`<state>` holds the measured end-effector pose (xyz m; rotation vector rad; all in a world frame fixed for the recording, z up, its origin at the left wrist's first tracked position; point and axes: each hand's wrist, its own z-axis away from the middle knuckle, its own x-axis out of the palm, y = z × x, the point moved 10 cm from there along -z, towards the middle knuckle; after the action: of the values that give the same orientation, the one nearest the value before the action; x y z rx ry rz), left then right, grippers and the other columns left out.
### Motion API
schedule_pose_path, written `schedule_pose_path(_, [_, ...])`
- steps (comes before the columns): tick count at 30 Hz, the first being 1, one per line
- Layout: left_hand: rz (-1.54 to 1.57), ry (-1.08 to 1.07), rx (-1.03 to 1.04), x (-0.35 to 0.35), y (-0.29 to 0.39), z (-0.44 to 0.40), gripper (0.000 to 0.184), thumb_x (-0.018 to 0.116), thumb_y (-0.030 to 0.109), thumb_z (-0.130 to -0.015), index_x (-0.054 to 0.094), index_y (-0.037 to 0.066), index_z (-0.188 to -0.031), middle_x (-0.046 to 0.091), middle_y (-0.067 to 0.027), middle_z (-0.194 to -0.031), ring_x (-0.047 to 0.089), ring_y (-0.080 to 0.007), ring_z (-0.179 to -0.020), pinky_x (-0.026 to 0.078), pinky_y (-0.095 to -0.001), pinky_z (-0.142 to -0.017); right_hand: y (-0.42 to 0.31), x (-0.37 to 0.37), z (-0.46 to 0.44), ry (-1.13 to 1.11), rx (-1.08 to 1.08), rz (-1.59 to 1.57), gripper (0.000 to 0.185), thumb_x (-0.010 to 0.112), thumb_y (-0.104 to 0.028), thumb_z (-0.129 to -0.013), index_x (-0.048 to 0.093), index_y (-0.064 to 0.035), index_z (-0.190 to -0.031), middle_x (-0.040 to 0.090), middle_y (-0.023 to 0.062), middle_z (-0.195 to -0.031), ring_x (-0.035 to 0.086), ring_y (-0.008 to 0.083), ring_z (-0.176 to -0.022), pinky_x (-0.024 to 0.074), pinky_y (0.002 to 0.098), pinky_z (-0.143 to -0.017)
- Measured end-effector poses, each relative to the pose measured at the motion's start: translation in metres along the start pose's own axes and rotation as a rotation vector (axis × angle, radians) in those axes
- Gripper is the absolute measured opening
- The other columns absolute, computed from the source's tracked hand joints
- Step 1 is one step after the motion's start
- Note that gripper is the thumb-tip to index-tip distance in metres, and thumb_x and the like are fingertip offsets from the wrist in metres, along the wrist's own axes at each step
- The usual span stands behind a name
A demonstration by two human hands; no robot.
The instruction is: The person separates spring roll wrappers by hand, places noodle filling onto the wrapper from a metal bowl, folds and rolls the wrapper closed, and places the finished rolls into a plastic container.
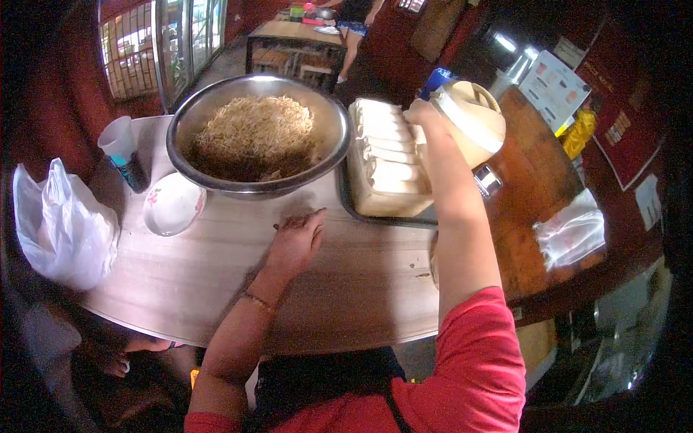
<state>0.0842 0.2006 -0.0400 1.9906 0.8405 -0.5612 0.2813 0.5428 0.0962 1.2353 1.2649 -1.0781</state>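
Note:
My left hand [294, 243] rests low over the pale table [346, 281], its fingers curled together; whatever might be inside them is hidden. On the right, my right hand [427, 119] reaches to the far end of a stack of pale wrapped rolls [393, 173], fingers bent around the end of one roll. The stack stands on a dark tray [382, 220]. Close beside that hand is a cream, rounded container [476, 123] with a white band. A large metal bowl [189, 167], left of the rolls, holds a heap of shredded, sprout-like filling [256, 130].
At the left are a white plastic bag [65, 224], a cup [119, 141] and a white flowered bowl [173, 206]. A crumpled clear plastic bag [570, 229] lies on the brown table at the right. Another person stands by a far table [299, 30].

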Motion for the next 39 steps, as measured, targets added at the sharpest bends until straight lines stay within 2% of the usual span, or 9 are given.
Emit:
schedule_pose_path(8, [-0.062,-0.063,0.01,0.006,0.001,-0.001,0.037,0.056,0.018,-0.087,0.053,0.004,-0.121,0.064,-0.0138,-0.099,0.058,-0.0321,-0.09,0.045,-0.0437,-0.084,0.003,-0.001,-0.008,0.13,0.087,-0.029,0.034,0.063,-0.018,-0.075,0.066,-0.0046,-0.106,0.063,0.0158,-0.115,0.059,0.0322,-0.109,0.0472,0.0407,-0.093])
schedule_pose_path(16, [-0.15,-0.091,0.017,0.015,0.002,0.002,0.036,0.053,0.017,-0.088,0.053,0.006,-0.122,0.064,-0.0154,-0.099,0.06,-0.0304,-0.095,0.043,-0.0441,-0.091,0.01,0.018,-0.002,-0.122,0.156,0.015,0.03,0.067,-0.018,-0.073,0.069,-0.0118,-0.103,0.065,0.0122,-0.111,0.061,0.028,-0.106,0.0501,0.0387,-0.089])
schedule_pose_path(18, [-0.171,-0.066,0.05,0.012,0.008,0.003,0.035,0.053,0.017,-0.089,0.053,0.006,-0.122,0.064,-0.0156,-0.1,0.061,-0.03,-0.095,0.043,-0.0449,-0.092,0.011,0.021,0.0,-0.121,0.113,-0.074,0.016,0.059,-0.013,-0.076,0.068,-0.0013,-0.08,0.066,0.0137,-0.074,0.065,0.0243,-0.063,0.0523,0.0363,-0.052])
schedule_pose_path(21, [-0.181,-0.036,0.093,0.013,0.01,0.003,0.035,0.052,0.017,-0.089,0.053,0.006,-0.122,0.064,-0.0159,-0.1,0.061,-0.0303,-0.094,0.042,-0.0466,-0.093,-0.002,0.024,-0.007,-0.076,-0.055,0.014,0.019,0.057,-0.014,-0.078,0.066,0.0004,-0.085,0.067,0.015,-0.077,0.066,0.0258,-0.066,0.0509,0.0373,-0.05])
schedule_pose_path(28, [-0.171,-0.054,0.096,0.008,0.01,0.003,0.034,0.052,0.018,-0.089,0.053,0.005,-0.12,0.064,-0.0168,-0.099,0.061,-0.0336,-0.094,0.044,-0.0449,-0.09,-0.009,0.022,-0.003,-0.056,-0.026,-0.043,0.023,0.054,-0.016,-0.081,0.065,0.001,-0.094,0.067,0.0202,-0.093,0.067,0.0284,-0.079,0.0518,0.0406,-0.059])
schedule_pose_path(30, [-0.175,-0.061,0.07,0.007,0.008,0.003,0.033,0.052,0.017,-0.089,0.054,0.004,-0.12,0.064,-0.0172,-0.098,0.061,-0.0339,-0.093,0.044,-0.0446,-0.089,0.005,0.031,-0.004,-0.157,0.141,-0.054,0.036,0.062,-0.018,-0.072,0.067,-0.0128,-0.108,0.06,0.0113,-0.122,0.058,0.0307,-0.112,0.0482,0.0425,-0.091])
schedule_pose_path(35, [-0.11,-0.022,0.129,0.007,0.016,0.0,0.033,0.052,0.016,-0.089,0.054,0.004,-0.12,0.065,-0.0185,-0.096,0.06,-0.0359,-0.093,0.044,-0.0457,-0.088,0.012,0.029,0.006,-0.228,0.196,-0.138,0.04,0.06,-0.017,-0.074,0.065,-0.0111,-0.113,0.058,0.0122,-0.124,0.056,0.0301,-0.115,0.0468,0.0437,-0.093])
schedule_pose_path(37, [-0.101,-0.075,0.069,0.008,0.013,-0.001,0.033,0.052,0.014,-0.088,0.054,0.004,-0.12,0.064,-0.0189,-0.098,0.059,-0.0362,-0.094,0.045,-0.0454,-0.088,-0.008,0.033,-0.003,-0.201,-0.066,-0.063,0.042,0.059,-0.019,-0.075,0.063,-0.0087,-0.115,0.057,0.0133,-0.126,0.055,0.0297,-0.117,0.0449,0.0404,-0.097])
schedule_pose_path(39, [-0.085,-0.042,0.058,0.009,0.008,0.0,0.033,0.052,0.014,-0.088,0.054,0.005,-0.12,0.065,-0.0185,-0.097,0.06,-0.0364,-0.092,0.045,-0.0453,-0.087,0.05,0.107,-0.116,-0.031,-0.247,-0.59,0.026,0.056,-0.016,-0.076,0.063,-0.003,-0.097,0.061,0.0129,-0.1,0.058,0.0255,-0.09,0.0471,0.0374,-0.08])
